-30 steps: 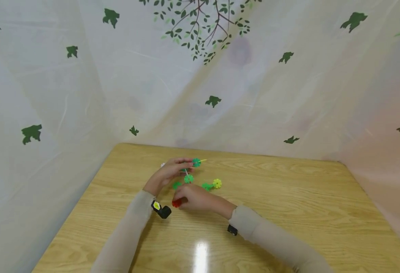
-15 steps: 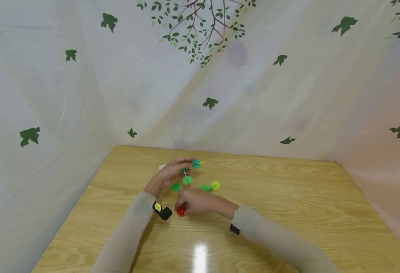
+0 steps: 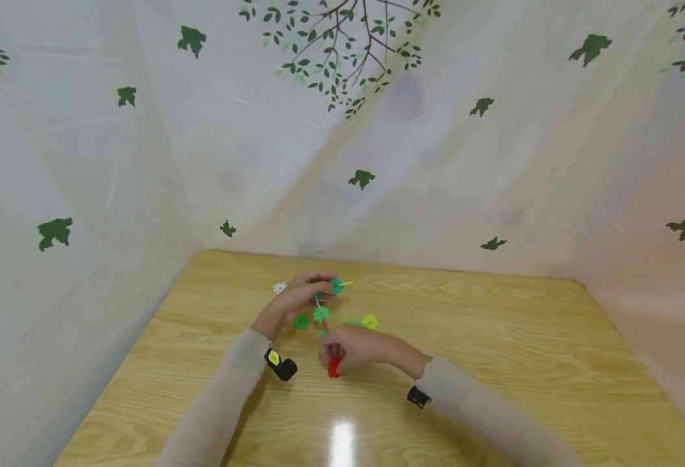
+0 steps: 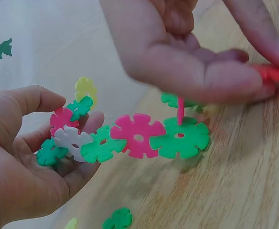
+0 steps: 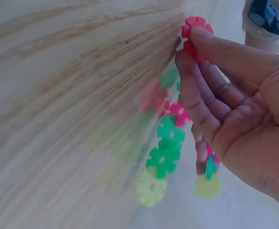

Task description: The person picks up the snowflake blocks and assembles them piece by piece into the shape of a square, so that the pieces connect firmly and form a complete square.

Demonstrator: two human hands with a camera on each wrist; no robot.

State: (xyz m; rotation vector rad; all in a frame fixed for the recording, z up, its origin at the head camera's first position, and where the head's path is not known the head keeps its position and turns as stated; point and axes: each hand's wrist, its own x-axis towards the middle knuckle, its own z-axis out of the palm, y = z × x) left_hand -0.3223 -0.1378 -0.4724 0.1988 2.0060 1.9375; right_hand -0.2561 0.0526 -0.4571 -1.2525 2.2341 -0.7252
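In the head view my left hand is raised over the far part of the table. Its thumb and fingers hold a chain of slotted plastic flower discs, linked in pink, green, white and yellow. From there the chain runs toward my right hand, where a pink disc stands edge-on in a green one. Between thumb and index finger my right hand pinches a red flower disc, apart from the chain's visible discs and low over the wood. Some chain pieces are hidden behind the right hand.
On the wooden table lie a white disc beside the left wrist and a green disc between the hands. A yellow disc joined to green pieces lies beyond the right hand. A printed cloth stands behind the table.
My right hand has moved to the right and slightly nearer the body, carrying the red disc with it. My left hand has stayed almost in place with the chain.
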